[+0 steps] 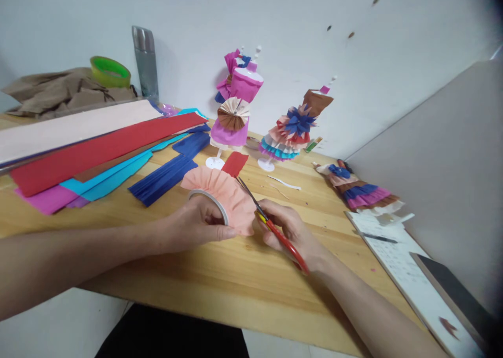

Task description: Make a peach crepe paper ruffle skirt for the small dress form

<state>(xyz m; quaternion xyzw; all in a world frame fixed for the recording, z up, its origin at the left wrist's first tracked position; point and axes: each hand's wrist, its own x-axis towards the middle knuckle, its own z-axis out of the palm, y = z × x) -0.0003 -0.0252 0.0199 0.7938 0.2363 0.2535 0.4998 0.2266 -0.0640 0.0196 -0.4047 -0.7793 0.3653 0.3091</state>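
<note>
My left hand is closed on a pale ring, which looks like a tape roll, its fingers inside the ring and its thumb along the lower edge. Around the ring's outer side fans a strip of gathered peach crepe paper. My right hand grips scissors with red handles and a yellow part. Their dark blades point up and left, at the right edge of the peach ruffle; I cannot tell whether they touch it. A small red paper piece lies just behind the ruffle.
Crepe paper strips, including a red one and dark blue pieces, cover the left. Two small dress forms, one pink and one ruffled, stand behind. A ruffled doll dress and notebook lie right. A flask stands back left.
</note>
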